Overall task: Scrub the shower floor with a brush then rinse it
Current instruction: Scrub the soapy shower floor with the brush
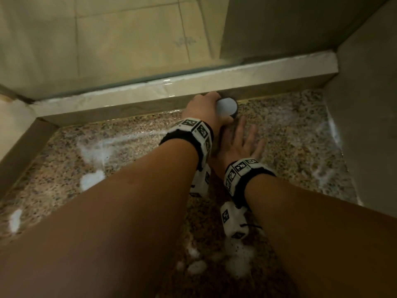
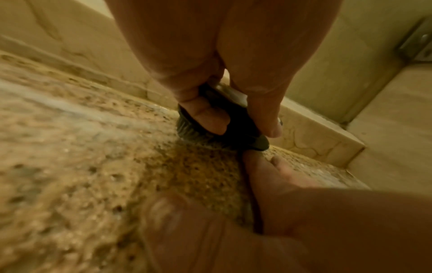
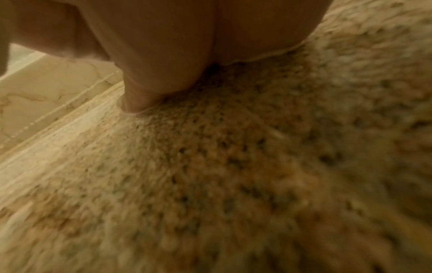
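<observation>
Fingers of my left hand (image 1: 204, 110) curl round the round scrub brush (image 1: 227, 107), bristles down on the wet speckled shower floor (image 1: 290, 134) beside the curb (image 1: 193, 87); my right hand (image 1: 240, 143) lies spread flat just beside it.

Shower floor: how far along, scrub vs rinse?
Done: suds patch the wet speckled shower floor, so part is soaped. In hand: left hand grips the brush, bristles down at the curb; right hand rests flat beside it. Left: remaining scrubbing and the rinse; foam is not yet washed off.
</observation>
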A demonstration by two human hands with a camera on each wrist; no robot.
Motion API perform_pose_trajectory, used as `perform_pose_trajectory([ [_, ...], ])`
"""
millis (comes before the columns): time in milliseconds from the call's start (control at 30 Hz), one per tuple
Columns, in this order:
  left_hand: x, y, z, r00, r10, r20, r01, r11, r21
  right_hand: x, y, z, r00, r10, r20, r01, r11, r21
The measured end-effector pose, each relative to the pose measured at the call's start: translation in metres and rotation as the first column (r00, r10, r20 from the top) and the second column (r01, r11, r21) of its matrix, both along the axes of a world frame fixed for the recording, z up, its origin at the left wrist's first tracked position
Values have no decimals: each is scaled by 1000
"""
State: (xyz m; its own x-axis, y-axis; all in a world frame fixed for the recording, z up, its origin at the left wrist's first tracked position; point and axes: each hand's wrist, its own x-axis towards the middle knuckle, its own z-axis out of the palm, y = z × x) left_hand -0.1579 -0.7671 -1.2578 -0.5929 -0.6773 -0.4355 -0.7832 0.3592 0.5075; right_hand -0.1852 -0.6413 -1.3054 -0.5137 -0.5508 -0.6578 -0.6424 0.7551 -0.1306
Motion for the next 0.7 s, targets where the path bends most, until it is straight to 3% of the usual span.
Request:
perform_pose_trajectory([
  [133, 18, -9, 6, 1000, 22, 14, -22, 1000, 21, -1, 0, 5, 1000, 4, 11, -4, 1000, -9],
  [367, 111, -34, 1, 958, 288, 9, -288, 953, 99, 2, 1, 12, 1000, 14, 0, -14, 1000, 2],
  [700, 229, -76, -1, 775, 624, 102, -630, 774, 58, 5, 4, 7, 993, 79, -87, -77, 997, 27],
])
